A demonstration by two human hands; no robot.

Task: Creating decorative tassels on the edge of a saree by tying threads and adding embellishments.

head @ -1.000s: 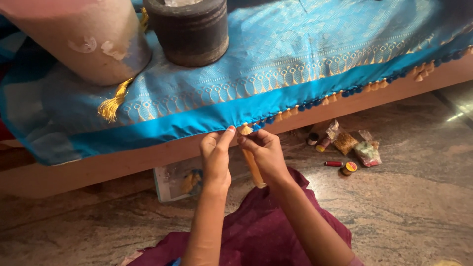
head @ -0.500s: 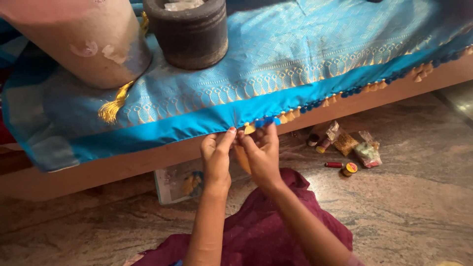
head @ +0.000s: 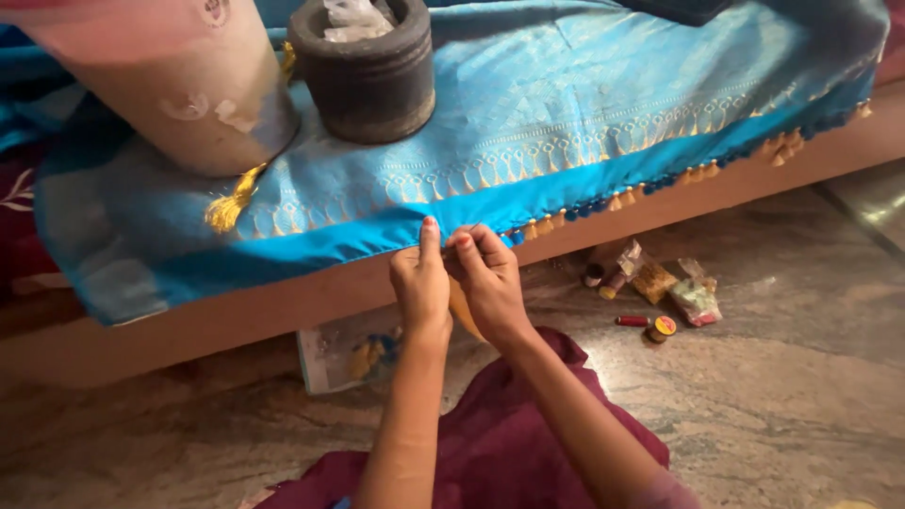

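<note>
A bright blue cloth [head: 566, 132] with a gold woven border lies over a low wooden ledge [head: 189, 325]. Small gold and blue tassels [head: 622, 200] hang along the right part of its hem. My left hand [head: 421, 283] pinches the hem with thumb and fingers. Close beside it, my right hand [head: 485, 278] also grips the hem, where the tassel row ends. An orange object shows just under my right hand. A maroon garment [head: 509, 443] covers my lap below my forearms.
A dark stone mortar [head: 363, 71] and a large pale pot [head: 165, 90] stand on the cloth at the back left. Thread spools [head: 650, 325] and small packets [head: 674, 287] lie on the stone floor at the right. A clear bag [head: 349, 353] sits under the ledge.
Both hands have risen slightly to the cloth hem and closed together on it. The orange piece that was visible between them is now mostly hidden.
</note>
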